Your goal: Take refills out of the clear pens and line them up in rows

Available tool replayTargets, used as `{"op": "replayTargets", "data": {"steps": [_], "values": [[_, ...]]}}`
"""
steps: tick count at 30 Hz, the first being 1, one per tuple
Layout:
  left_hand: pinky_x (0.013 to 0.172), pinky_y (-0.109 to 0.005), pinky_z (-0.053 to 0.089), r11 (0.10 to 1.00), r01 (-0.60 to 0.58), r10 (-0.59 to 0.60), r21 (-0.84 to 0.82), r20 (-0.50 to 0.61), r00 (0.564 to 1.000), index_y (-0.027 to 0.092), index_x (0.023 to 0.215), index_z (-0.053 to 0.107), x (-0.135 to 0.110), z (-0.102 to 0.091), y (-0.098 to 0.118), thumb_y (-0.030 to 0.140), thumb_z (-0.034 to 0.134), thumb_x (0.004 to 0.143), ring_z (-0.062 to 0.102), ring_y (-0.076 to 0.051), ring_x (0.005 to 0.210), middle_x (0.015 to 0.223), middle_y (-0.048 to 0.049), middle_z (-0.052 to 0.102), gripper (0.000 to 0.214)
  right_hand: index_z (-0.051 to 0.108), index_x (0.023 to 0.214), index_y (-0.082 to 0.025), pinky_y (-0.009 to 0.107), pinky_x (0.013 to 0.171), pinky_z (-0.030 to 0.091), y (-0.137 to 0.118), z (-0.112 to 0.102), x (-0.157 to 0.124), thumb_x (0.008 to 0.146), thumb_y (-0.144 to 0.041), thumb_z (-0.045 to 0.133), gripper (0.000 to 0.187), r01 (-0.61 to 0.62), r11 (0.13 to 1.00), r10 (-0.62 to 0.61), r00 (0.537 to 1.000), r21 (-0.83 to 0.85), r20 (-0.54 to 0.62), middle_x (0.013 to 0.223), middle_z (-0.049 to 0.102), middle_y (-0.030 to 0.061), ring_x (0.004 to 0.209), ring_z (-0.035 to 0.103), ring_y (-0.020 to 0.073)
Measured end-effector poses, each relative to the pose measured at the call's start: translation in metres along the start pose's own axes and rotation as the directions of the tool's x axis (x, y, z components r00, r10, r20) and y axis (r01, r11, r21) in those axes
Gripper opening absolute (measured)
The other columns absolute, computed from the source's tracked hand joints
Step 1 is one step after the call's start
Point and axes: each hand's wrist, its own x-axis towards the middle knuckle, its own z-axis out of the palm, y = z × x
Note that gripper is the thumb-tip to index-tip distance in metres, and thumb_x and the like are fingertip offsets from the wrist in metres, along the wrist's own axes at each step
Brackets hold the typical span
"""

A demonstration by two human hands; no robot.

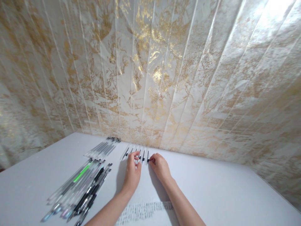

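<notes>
Both hands sit at the far side of the table (211, 188), close under the wall (164, 78). Left hand (132, 172) lies palm down with its fingers bent, the tips resting on a row of thin pens (141, 150); whether it grips any I cannot tell. Right hand (161, 167) pinches the black end of the rightmost pen (148, 156) between thumb and forefinger. Round pens roll easily, so I judge 1 sideways drag of the left fingers could skew the row, and a swinging forearm could scatter the pile of pens (82, 185) nearby.
</notes>
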Motion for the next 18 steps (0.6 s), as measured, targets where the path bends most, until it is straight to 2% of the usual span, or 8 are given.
{"op": "replayTargets", "data": {"steps": [18], "values": [[0.076, -0.032, 0.047, 1.0, 0.013, -0.013, 0.017, 0.011, 1.0, 0.022, 0.107, 0.053, -0.0005, -0.0004, -0.0008, 0.015, 0.048, 0.077, 0.057, -0.019, 0.09, 0.107, -0.0065, 0.06, 0.031, 0.066, 0.079, -0.017, 0.022, 0.066, 0.039, -0.0048, -0.0014, -0.0022, 0.076, -0.01, 0.058, 0.011, -0.009, 0.998, 0.01, 1.0, 0.055, -0.022, 0.079, 0.064, 0.0039, 0.071, 0.058, 0.015]]}}
